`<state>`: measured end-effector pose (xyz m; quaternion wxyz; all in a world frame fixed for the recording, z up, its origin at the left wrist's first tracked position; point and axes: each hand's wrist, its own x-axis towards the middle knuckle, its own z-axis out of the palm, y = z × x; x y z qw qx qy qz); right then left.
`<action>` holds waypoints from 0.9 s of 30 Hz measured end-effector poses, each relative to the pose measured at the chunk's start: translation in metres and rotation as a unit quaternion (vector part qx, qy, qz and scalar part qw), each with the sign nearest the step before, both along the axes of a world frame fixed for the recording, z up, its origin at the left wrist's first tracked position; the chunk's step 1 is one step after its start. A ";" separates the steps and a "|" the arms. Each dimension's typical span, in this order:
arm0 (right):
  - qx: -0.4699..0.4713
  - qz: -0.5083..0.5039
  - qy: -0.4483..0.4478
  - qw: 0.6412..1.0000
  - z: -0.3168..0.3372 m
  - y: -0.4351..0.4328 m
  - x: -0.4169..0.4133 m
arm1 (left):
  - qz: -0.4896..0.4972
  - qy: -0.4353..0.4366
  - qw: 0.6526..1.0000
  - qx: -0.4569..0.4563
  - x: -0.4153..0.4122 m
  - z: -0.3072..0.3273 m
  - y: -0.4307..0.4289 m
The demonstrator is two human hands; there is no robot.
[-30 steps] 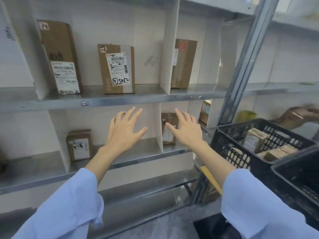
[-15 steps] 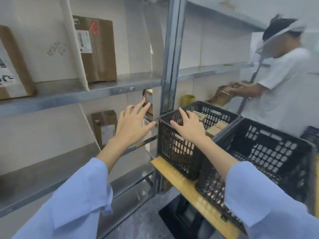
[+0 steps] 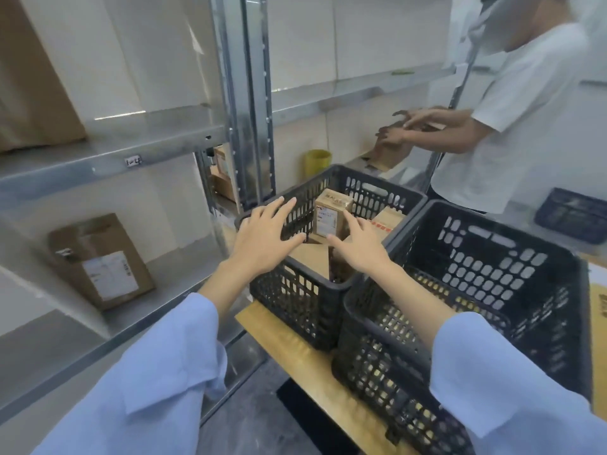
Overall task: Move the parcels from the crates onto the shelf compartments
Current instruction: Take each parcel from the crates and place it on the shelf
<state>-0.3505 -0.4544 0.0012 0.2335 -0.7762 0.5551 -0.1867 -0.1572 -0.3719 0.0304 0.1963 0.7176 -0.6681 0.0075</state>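
Fingers [image 3: 279, 208] spread and empty, the left hand [image 3: 262, 238] and right hand [image 3: 359, 247] hover over the black crate [image 3: 295, 300], where a small upright parcel [image 3: 331, 215] stands toward its far wall, probably light and stiff, best gripped by its sides.

i see a person [image 3: 525, 110] in a white shirt at two o'clock, a yellow tub [image 3: 318, 161] near twelve, a blue tray [image 3: 571, 214] at three, and a wooden board [image 3: 302, 362] at six.

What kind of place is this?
Probably a parcel depot or stockroom: metal shelves hold labelled cardboard parcels, and a black plastic crate holds more.
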 end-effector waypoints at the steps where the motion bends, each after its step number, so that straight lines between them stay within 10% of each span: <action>1: 0.008 -0.002 -0.009 1.000 -0.004 -0.008 -0.001 | -0.005 0.000 1.000 0.008 -0.001 -0.004 -0.011; 17: 0.077 -0.106 -0.059 0.990 -0.052 -0.180 0.028 | -0.089 0.041 0.990 0.101 0.034 -0.062 -0.240; 27: 0.125 -0.147 -0.040 0.980 -0.106 -0.261 0.051 | -0.105 0.222 0.950 0.191 0.040 -0.128 -0.342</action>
